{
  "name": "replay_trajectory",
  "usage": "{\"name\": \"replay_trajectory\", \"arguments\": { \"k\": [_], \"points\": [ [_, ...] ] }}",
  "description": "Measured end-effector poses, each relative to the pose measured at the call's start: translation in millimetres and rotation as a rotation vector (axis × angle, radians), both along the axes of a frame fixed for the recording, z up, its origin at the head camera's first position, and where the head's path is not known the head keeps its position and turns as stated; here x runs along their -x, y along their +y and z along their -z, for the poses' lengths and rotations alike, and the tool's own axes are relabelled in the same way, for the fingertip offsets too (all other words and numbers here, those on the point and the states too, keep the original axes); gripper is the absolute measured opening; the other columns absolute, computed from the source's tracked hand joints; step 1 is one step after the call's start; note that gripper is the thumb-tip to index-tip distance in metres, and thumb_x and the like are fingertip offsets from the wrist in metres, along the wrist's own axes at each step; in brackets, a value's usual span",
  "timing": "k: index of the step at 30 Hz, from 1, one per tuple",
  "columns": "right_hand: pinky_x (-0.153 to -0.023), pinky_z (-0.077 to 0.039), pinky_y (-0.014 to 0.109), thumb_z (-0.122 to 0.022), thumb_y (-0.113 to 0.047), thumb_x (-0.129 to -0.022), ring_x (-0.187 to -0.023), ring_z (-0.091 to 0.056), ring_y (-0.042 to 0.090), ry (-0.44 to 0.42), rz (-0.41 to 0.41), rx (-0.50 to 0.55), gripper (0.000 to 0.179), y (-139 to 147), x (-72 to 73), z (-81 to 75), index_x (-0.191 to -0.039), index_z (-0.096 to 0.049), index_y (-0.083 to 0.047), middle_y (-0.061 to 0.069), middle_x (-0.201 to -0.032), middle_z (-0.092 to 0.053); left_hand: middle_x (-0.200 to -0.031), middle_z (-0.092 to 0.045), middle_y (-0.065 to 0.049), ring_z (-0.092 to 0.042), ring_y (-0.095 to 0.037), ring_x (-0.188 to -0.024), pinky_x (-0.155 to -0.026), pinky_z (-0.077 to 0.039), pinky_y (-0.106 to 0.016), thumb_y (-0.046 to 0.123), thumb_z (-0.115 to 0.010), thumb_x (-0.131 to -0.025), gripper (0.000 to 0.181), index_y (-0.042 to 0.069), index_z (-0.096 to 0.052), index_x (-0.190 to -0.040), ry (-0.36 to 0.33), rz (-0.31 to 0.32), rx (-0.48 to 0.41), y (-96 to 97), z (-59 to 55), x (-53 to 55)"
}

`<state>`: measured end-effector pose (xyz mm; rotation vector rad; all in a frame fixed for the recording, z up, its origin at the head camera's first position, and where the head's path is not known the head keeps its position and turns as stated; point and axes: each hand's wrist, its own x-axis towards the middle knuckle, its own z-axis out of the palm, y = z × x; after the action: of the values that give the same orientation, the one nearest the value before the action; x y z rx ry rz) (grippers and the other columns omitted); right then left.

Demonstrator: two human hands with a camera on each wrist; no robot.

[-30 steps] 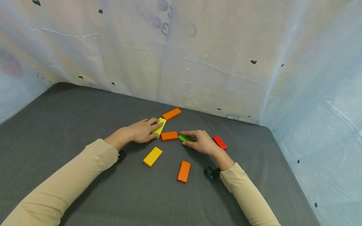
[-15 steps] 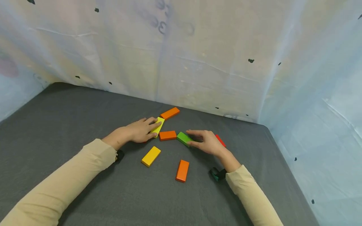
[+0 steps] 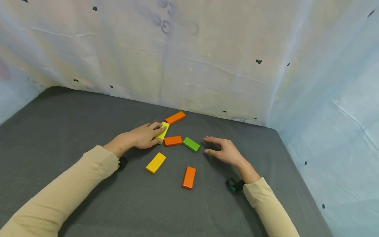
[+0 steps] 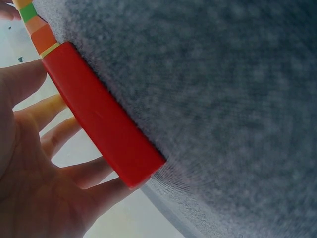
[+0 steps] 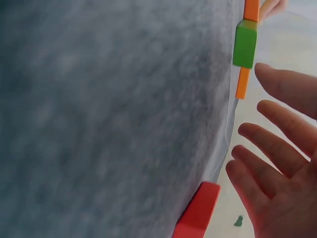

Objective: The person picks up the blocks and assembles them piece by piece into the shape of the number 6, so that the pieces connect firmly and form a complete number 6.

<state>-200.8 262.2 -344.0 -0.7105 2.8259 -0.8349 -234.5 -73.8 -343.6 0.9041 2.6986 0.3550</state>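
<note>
My left hand (image 3: pixel 142 135) rests over a lemon-yellow block (image 3: pixel 163 132), its fingers extended across the top and the thumb by the near end. A red block (image 4: pixel 104 116) lies close under that palm, mostly hidden in the head view. Beside the yellow block are an orange block (image 3: pixel 173 141) and a green block (image 3: pixel 191 144), laid end to end. My right hand (image 3: pixel 223 151) is off to the right of the green block, thumb and fingers apart, holding nothing. Below its fingers in the right wrist view lies another red block (image 5: pixel 198 213).
One orange block (image 3: pixel 175 117) lies at the far end of the yellow one. Nearer me are a deeper yellow block (image 3: pixel 156 163) and another orange block (image 3: pixel 189 177). Pale plastic sheeting (image 3: pixel 207 72) walls off the back and sides of the dark grey surface (image 3: pixel 148 204).
My right hand has let go of the green block and drawn away to the right, now covering the right-hand red block in the head view. The left hand has stayed on the yellow block.
</note>
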Motion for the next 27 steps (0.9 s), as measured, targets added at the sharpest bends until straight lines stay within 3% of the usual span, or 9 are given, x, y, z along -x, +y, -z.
{"name": "replay_trajectory", "arguments": {
  "k": [7,13,19,27],
  "points": [
    [-0.111,-0.026,0.060,-0.071,-0.021,-0.087,-0.140,-0.032,0.037,0.044,0.041,-0.025,0.052,12,-3.7,0.2,-0.135,-0.056,-0.007,0.016,-0.146,-0.045,-0.155,-0.021,-0.019,-0.027,-0.054,-0.135,-0.107,-0.029,-0.063,0.030,-0.045,-0.103,0.058,0.009,-0.024,-0.153,0.002,0.003,-0.004,-1.9,-1.0,-0.3],
    [-0.111,-0.022,0.064,-0.069,-0.020,-0.089,-0.143,-0.022,0.041,0.011,0.069,-0.072,0.054,22,-5.4,-0.3,-0.138,-0.053,-0.007,0.019,-0.151,-0.036,-0.155,-0.022,-0.020,-0.028,-0.054,-0.135,-0.107,-0.030,-0.064,0.030,-0.044,-0.103,0.058,0.009,-0.024,-0.153,0.002,0.007,-0.003,-2.7,-1.2,0.6],
    [-0.109,-0.022,0.066,-0.065,-0.010,-0.089,-0.142,-0.021,0.044,-0.020,0.057,-0.100,0.054,33,-8.0,0.1,-0.141,-0.049,-0.007,0.022,-0.154,-0.028,-0.156,-0.021,-0.019,-0.026,-0.054,-0.135,-0.107,-0.030,-0.064,0.030,-0.044,-0.103,0.058,0.009,-0.023,-0.153,-0.003,0.005,0.004,-2.6,-1.2,1.3],
    [-0.107,-0.030,0.064,-0.060,-0.002,-0.089,-0.139,-0.029,0.045,-0.012,0.053,-0.105,0.054,41,-10.1,0.8,-0.142,-0.048,-0.006,0.023,-0.153,-0.030,-0.156,-0.020,-0.019,-0.025,-0.054,-0.135,-0.106,-0.030,-0.064,0.029,-0.045,-0.103,0.059,0.009,-0.023,-0.153,-0.008,0.006,0.010,-2.6,-1.3,1.4]
  ]
}}
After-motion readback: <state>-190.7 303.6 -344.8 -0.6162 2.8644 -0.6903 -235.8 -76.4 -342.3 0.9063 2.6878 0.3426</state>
